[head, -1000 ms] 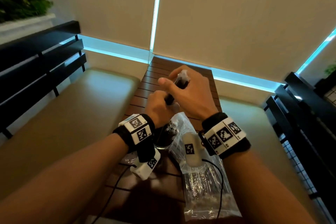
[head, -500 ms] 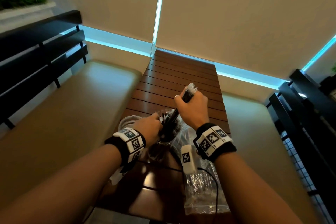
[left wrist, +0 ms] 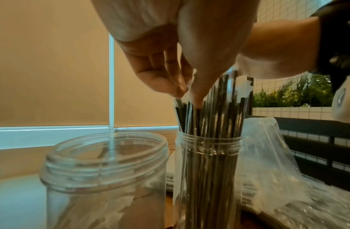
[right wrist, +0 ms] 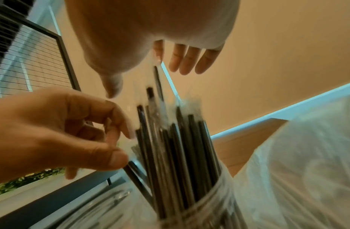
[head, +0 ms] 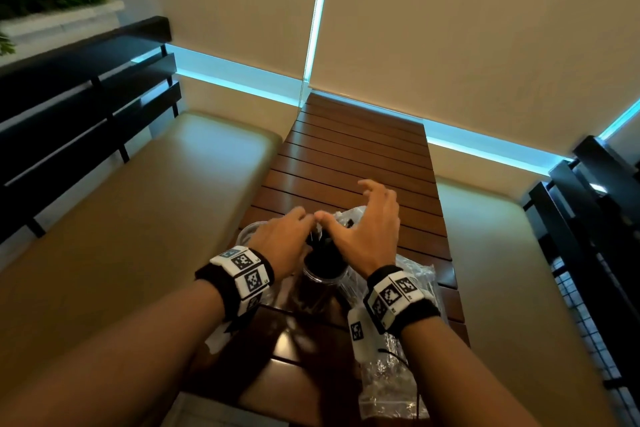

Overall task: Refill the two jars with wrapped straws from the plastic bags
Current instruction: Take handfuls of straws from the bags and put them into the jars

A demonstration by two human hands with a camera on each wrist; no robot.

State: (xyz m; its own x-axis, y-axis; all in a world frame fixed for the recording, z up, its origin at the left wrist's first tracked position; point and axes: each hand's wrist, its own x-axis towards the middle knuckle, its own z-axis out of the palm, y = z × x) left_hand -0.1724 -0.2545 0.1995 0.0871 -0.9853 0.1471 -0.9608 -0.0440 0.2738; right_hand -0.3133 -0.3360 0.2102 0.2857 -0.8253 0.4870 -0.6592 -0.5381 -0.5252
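R hand (head: 367, 236) lets go of bundle, now spread over straws (left wrist: 211, 117) | L hand (head: 282, 241) pinches straw tips | jar 1 (left wrist: 208, 155) full, jar 2 (left wrist: 103, 173) has 0 straws → fill next

The head camera looks from above, forward and down, along the slatted table (head: 356, 156) toward the window blinds (head: 450, 28). The left wrist camera sits low and very near, facing the empty jar (left wrist: 105, 173) and the jar with straws (left wrist: 207, 155). The right wrist camera looks upward from below the straws (right wrist: 176, 142). All three views share this filled jar and both hands above it.
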